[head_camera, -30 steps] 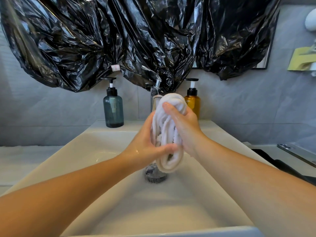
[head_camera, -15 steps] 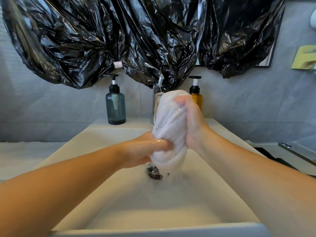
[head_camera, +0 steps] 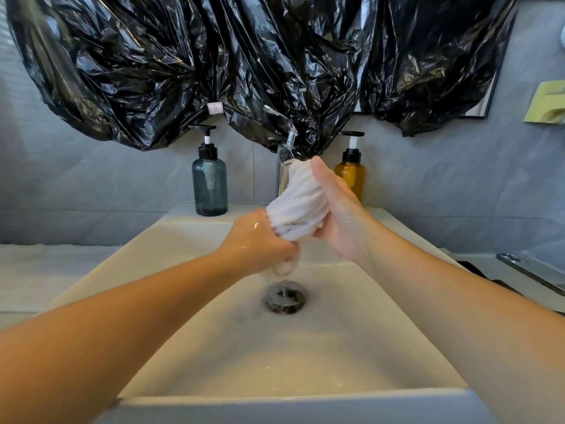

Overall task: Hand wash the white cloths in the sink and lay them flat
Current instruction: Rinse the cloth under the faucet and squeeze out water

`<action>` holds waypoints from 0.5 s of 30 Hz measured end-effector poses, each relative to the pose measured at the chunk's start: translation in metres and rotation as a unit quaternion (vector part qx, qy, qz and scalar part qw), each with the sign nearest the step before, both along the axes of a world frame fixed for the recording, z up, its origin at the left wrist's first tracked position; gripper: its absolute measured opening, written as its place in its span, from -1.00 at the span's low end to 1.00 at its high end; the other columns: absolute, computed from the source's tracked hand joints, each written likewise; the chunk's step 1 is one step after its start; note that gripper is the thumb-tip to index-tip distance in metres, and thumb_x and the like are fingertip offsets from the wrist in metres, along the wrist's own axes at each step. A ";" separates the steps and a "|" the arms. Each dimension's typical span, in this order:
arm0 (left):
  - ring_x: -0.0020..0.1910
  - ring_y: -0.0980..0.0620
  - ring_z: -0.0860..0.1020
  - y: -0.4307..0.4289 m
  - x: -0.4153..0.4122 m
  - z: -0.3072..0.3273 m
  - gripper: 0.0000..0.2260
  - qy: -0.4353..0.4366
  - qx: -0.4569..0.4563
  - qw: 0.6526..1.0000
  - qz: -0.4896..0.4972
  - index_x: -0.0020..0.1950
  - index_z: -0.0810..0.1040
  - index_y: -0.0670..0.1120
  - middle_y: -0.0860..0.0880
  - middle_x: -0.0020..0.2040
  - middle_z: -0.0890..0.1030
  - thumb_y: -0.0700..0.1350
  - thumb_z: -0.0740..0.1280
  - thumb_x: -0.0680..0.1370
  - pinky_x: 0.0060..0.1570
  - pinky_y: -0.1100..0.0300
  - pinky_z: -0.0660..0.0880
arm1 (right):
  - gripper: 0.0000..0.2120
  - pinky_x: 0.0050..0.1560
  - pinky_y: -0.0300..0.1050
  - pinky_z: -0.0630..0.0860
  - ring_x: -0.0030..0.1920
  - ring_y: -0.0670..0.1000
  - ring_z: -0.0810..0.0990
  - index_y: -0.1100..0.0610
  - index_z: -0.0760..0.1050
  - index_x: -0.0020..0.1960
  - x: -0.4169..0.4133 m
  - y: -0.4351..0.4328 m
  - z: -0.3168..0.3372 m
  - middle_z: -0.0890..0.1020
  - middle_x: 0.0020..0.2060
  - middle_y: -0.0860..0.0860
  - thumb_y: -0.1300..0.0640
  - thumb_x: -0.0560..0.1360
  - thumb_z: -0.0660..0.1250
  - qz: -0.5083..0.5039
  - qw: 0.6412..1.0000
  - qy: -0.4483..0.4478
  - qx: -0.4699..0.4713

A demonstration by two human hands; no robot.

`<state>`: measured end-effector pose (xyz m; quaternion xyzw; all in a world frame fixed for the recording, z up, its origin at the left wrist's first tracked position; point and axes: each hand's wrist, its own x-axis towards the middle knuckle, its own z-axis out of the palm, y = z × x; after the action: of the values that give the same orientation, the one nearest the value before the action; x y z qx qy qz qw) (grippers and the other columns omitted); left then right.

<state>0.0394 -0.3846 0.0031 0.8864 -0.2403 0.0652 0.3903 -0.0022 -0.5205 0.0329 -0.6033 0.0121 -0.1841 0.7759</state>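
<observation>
A bunched, wet white cloth (head_camera: 298,203) is held upright over the white sink (head_camera: 171,258), just above the metal drain (head_camera: 286,296). My left hand (head_camera: 261,243) grips its lower end in a fist, and a bit of cloth pokes out below the fingers. My right hand (head_camera: 334,209) grips the upper part, thumb up along the cloth's top. Both hands look wet. The tap (head_camera: 286,166) stands right behind the cloth, mostly hidden by it.
A teal pump bottle (head_camera: 210,186) stands at the sink's back left, an amber pump bottle (head_camera: 351,175) at the back right. Black plastic sheeting (head_camera: 244,62) hangs over the wall above. A dark tray edge (head_camera: 532,272) lies on the counter at right.
My left hand slid down from the cloth's middle to its lower end and closed in a fist. The cloth is squeezed narrower at the bottom, and the drain shows fully.
</observation>
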 end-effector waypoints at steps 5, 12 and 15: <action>-0.23 0.15 0.53 -0.005 -0.009 -0.008 -0.63 -0.122 -0.027 0.992 -0.011 0.11 0.38 -0.04 0.07 -0.15 0.54 -0.05 0.47 0.42 -0.41 0.35 0.40 | -0.46 0.13 0.20 0.64 0.02 0.12 0.72 0.05 0.56 0.12 0.004 0.009 -0.001 0.73 -0.01 0.09 -0.11 0.24 0.64 -0.072 0.997 0.012 0.020; -0.18 0.03 0.56 -0.006 -0.007 0.001 -0.54 0.090 -0.151 0.968 -0.178 0.19 0.48 0.09 0.00 -0.11 0.62 -0.17 0.44 0.33 -0.25 0.22 0.57 | -0.89 -0.09 -0.08 0.65 -0.10 -0.01 0.71 0.05 0.58 -0.07 -0.003 0.004 0.007 0.70 -0.18 0.00 0.21 0.46 0.45 -0.129 0.989 -0.072 -0.007; -0.12 0.00 0.60 0.003 -0.008 -0.002 -0.49 0.206 -0.158 0.926 -0.276 0.26 0.49 0.10 -0.12 -0.06 0.60 -0.29 0.34 0.37 -0.09 -0.02 0.64 | -0.90 -0.07 -0.05 0.66 -0.14 -0.02 0.71 0.08 0.61 -0.07 -0.007 0.008 0.007 0.71 -0.25 -0.01 0.22 0.44 0.43 -0.110 0.990 -0.072 -0.043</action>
<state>0.0315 -0.3820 0.0009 0.7061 -0.3761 -0.1918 0.5685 -0.0092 -0.5124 0.0404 -0.6163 0.0148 -0.3115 0.7231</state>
